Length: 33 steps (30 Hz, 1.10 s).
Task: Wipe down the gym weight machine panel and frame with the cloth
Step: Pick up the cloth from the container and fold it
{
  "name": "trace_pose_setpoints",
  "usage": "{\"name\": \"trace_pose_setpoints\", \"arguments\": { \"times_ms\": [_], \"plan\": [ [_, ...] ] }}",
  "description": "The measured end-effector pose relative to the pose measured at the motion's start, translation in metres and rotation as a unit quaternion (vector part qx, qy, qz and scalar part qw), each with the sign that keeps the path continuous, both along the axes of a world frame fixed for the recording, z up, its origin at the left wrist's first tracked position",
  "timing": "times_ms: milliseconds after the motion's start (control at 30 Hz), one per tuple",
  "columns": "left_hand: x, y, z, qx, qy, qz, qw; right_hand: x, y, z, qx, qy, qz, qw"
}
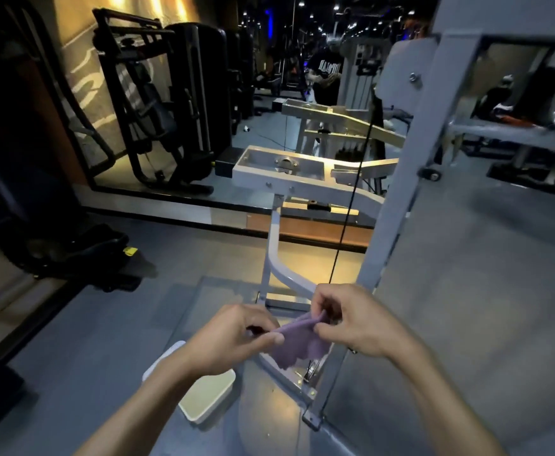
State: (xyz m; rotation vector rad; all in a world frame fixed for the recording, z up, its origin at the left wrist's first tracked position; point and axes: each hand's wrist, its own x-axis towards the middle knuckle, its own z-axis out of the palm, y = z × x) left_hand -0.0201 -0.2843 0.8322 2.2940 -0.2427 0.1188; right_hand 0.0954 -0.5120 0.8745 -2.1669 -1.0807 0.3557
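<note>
- we hold the purple cloth (294, 342) in front of us with both hands, low in the middle of the view, off the machine.
- our left hand (233, 340) pinches the cloth's left end, thumb pressed over curled fingers.
- our right hand (358, 320) grips the cloth's upper right end, fingers curled round a bunched fold; the rest of the cloth hangs down between our hands with a ragged lower edge.
- the grey panel (473, 291) of the weight machine stands just to our right, tall and flat, with a grey frame post (411, 166) along its near edge.
- a thin black cable (352, 192) runs down beside that post toward a small pulley (312, 370) near the machine's base, just below the hanging cloth.
- a white lever frame (289, 179) of the machine stands ahead of us, beyond our hands.
- a pale flat foot plate (207, 396) lies on the floor under our left wrist.
- a wall mirror (269, 93) ahead reflects black gym machines and a person in a dark shirt.
</note>
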Motion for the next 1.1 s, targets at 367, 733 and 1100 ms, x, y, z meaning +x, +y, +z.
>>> {"name": "trace_pose_setpoints", "arguments": {
  "times_ms": [367, 733, 1100],
  "plan": [
    [0.043, -0.065, 0.027, -0.080, -0.022, -0.027, 0.996, -0.002, -0.060, 0.011, 0.235, 0.070, -0.156, 0.957],
    [0.039, -0.076, 0.050, -0.299, 0.023, -0.158, 0.941, -0.053, -0.059, 0.052, 0.202, -0.013, -0.175, 0.964],
    [0.051, -0.103, 0.058, -0.333, 0.155, -0.234, 0.900, -0.076, -0.089, 0.030, 0.300, 0.094, -0.352, 0.882]
  ]
}}
